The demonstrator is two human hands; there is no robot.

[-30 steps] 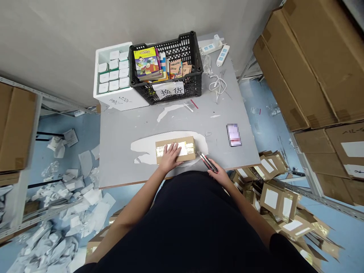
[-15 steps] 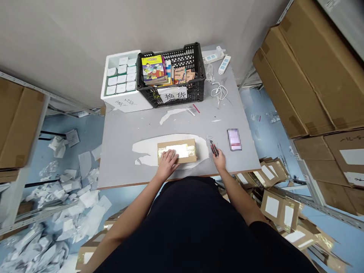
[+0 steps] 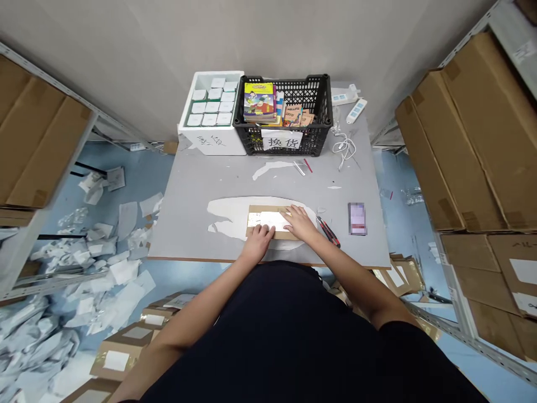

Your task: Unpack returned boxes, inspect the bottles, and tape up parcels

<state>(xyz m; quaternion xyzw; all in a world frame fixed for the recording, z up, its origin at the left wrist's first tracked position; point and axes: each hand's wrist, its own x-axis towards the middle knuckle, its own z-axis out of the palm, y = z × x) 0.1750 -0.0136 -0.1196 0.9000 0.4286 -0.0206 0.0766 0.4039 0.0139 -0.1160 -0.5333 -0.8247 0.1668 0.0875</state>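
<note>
Utility knife point(image 3: 328, 232) now down on the table point(image 3: 188, 190), my right hand point(image 3: 300, 223) joining my left hand point(image 3: 259, 244) on the cardboard box point(image 3: 272, 217), both spread.

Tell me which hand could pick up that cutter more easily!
Probably the right hand: the cutter lies just beside its wrist. The left hand is farther away, resting on the cardboard box, with the right hand in between.
</note>
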